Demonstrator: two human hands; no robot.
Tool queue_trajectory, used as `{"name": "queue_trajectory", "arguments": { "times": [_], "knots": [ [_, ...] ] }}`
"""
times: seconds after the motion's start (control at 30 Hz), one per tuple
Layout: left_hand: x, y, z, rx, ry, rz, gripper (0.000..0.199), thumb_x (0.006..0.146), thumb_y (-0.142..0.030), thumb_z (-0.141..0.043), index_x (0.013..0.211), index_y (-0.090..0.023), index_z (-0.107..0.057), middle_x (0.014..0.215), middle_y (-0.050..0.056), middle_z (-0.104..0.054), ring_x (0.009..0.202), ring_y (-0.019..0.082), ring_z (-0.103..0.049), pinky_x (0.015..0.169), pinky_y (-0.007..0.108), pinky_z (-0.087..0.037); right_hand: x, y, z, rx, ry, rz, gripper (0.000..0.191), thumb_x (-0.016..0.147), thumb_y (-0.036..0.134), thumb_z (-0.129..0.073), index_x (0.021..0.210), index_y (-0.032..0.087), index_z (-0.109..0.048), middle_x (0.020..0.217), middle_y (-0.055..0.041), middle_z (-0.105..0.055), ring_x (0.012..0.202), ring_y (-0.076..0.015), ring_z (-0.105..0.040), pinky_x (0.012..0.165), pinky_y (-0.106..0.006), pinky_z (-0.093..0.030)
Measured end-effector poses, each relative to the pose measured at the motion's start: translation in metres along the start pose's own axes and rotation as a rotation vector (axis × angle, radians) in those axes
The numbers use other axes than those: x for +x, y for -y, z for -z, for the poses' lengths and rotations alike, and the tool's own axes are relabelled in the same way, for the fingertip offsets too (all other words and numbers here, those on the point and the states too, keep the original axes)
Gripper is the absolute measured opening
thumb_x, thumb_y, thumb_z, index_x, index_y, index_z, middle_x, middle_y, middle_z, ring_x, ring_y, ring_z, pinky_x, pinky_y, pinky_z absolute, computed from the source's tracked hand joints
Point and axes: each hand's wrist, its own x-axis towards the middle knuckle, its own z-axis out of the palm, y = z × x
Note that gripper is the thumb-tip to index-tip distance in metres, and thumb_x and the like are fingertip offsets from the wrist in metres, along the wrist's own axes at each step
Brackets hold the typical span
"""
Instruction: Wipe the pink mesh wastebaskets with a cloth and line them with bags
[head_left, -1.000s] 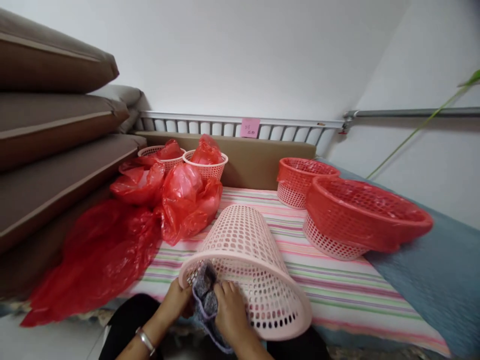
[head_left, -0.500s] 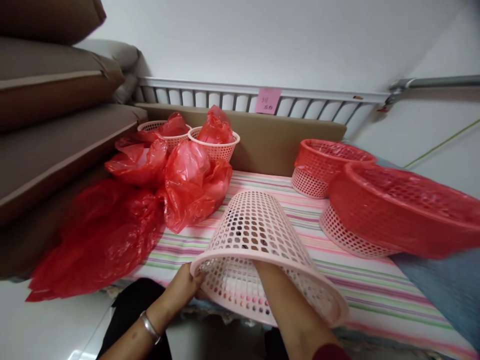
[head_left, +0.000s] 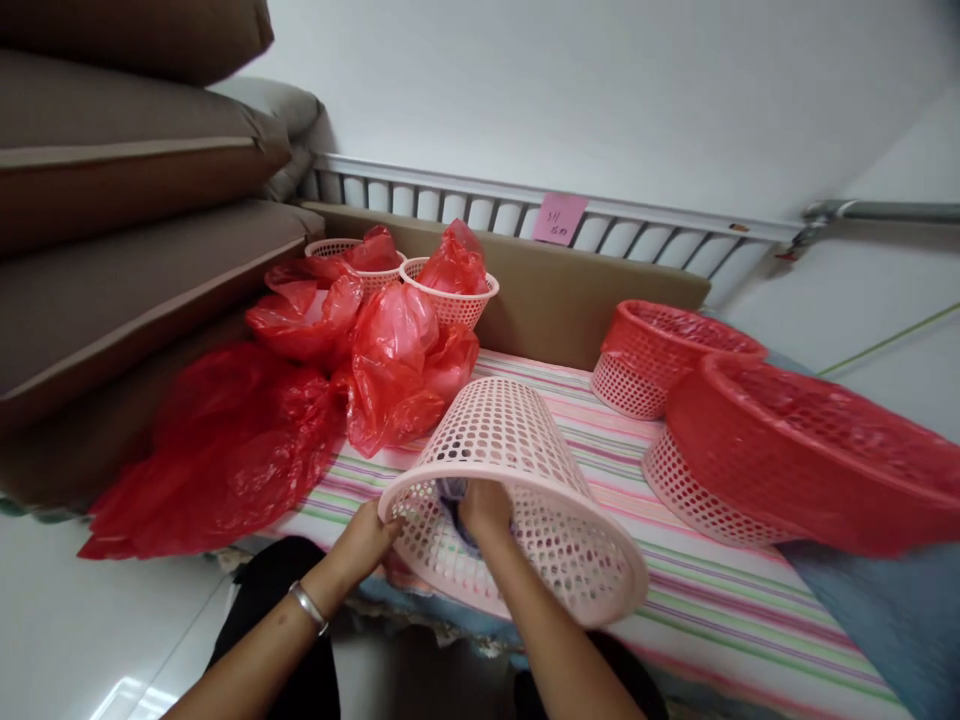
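A pale pink perforated plastic basket (head_left: 517,430) lies tipped on its side, its mouth facing me, on the striped cloth (head_left: 600,450). My left hand (head_left: 367,540), with a silver bangle at the wrist, is closed on the left of the basket's rim. Reaching inside the basket, my right hand (head_left: 484,508) is closed on a bunched grey-purple cloth (head_left: 454,505), which lies against the inner wall. Part of that cloth is hidden behind the fingers and the rim.
Red plastic bags (head_left: 225,450) lie heaped at left, by two pink baskets (head_left: 450,302) holding red bags. Two baskets lined with red bags (head_left: 810,430) stand at right. Stacked cushions (head_left: 142,260) rise at far left. A pink note (head_left: 560,218) hangs on the white railing (head_left: 637,240).
My right hand has moved left and toward the mouth of the basket, and the grey-purple cloth now shows in it. My left hand stays on the rim. The view has shifted slightly.
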Motion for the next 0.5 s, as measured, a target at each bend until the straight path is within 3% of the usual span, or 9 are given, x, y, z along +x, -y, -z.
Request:
{"name": "queue_trajectory", "arguments": {
  "times": [0.13,0.23,0.37,0.5],
  "knots": [
    [-0.003,-0.005,-0.001,0.032,0.015,-0.006,0.024,0.073,-0.024,-0.054,0.088,-0.012,-0.068,0.065,0.005,-0.071,0.072,0.024,-0.068,0.061,0.027,-0.052,-0.080,0.020,0.003,-0.126,0.065,0.095,0.031,0.069,0.005,-0.046,0.093,0.017,-0.062,0.092,-0.0122,-0.061,0.091,-0.0278,-0.054,0.080,-0.040,-0.038],
    [-0.006,-0.009,-0.001,0.084,0.043,0.003,0.021,0.074,-0.023,-0.053,0.086,-0.013,-0.068,0.055,0.003,-0.068,0.062,0.022,-0.067,0.056,0.025,-0.050,-0.112,0.024,0.004,-0.215,0.101,0.168,0.032,0.068,0.004,-0.046,0.092,0.021,-0.059,0.094,-0.0083,-0.060,0.092,-0.0259,-0.052,0.080,-0.037,-0.037],
    [-0.007,-0.010,0.001,0.167,0.067,0.018,0.023,0.074,-0.023,-0.052,0.087,-0.013,-0.068,0.053,0.003,-0.068,0.055,0.021,-0.066,0.054,0.026,-0.049,-0.094,0.014,0.005,-0.198,0.059,0.162,0.034,0.069,0.004,-0.045,0.095,0.019,-0.061,0.093,-0.0100,-0.061,0.090,-0.0261,-0.054,0.079,-0.036,-0.038],
    [-0.003,-0.010,0.004,0.227,0.056,-0.001,0.026,0.073,-0.021,-0.053,0.094,-0.015,-0.069,0.078,0.007,-0.074,0.080,0.024,-0.068,0.071,0.029,-0.051,-0.035,-0.005,0.001,-0.105,-0.043,0.119,0.037,0.075,0.005,-0.042,0.104,0.015,-0.063,0.096,-0.0136,-0.063,0.095,-0.0282,-0.055,0.084,-0.040,-0.038]
  ]
}}
